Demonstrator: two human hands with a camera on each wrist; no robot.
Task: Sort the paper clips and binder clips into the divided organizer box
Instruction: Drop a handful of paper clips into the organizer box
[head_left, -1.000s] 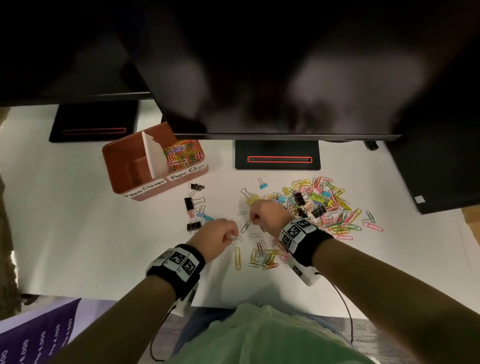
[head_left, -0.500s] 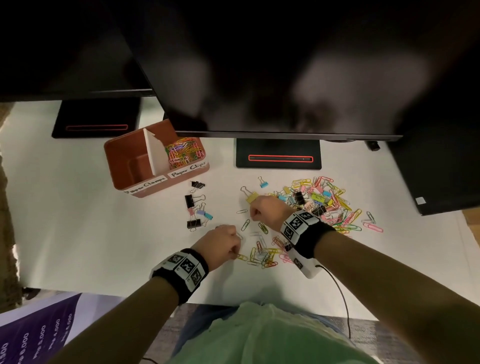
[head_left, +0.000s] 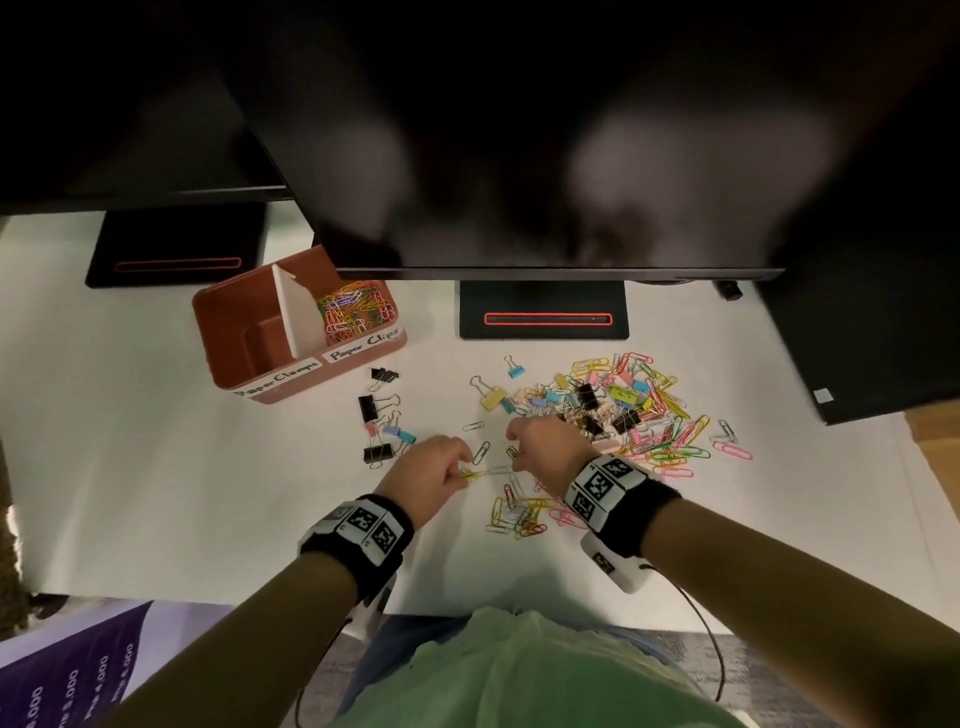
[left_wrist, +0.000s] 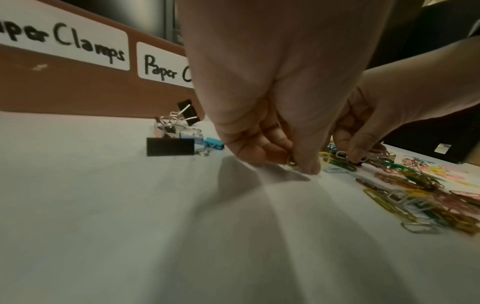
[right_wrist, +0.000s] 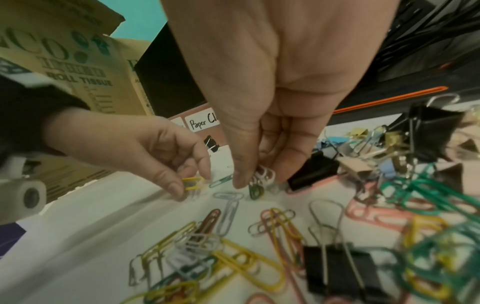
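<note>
My left hand (head_left: 439, 470) pinches a yellow paper clip (right_wrist: 192, 182) just above the white table. My right hand (head_left: 540, 447) pinches a few paper clips (right_wrist: 261, 179), white and green, close to the table. A small heap of loose paper clips (head_left: 519, 512) lies below the hands. The big mixed pile of paper clips and binder clips (head_left: 628, 410) spreads to the right. The brown divided organizer box (head_left: 249, 332) stands at the back left, labelled "Paper Clamps" and "Paper Clips"; its right compartment holds coloured paper clips (head_left: 356, 312).
A small group of binder clips (head_left: 382, 421), black, pink and blue, lies between the box and my left hand. Dark monitors (head_left: 519, 156) overhang the back of the table, with black stands (head_left: 543, 312) beneath. A cardboard box (right_wrist: 72, 72) shows at the left.
My left hand slid down to the small heap, then rose back toward the right hand with a yellow paper clip pinched. The right hand stayed nearly in place.
</note>
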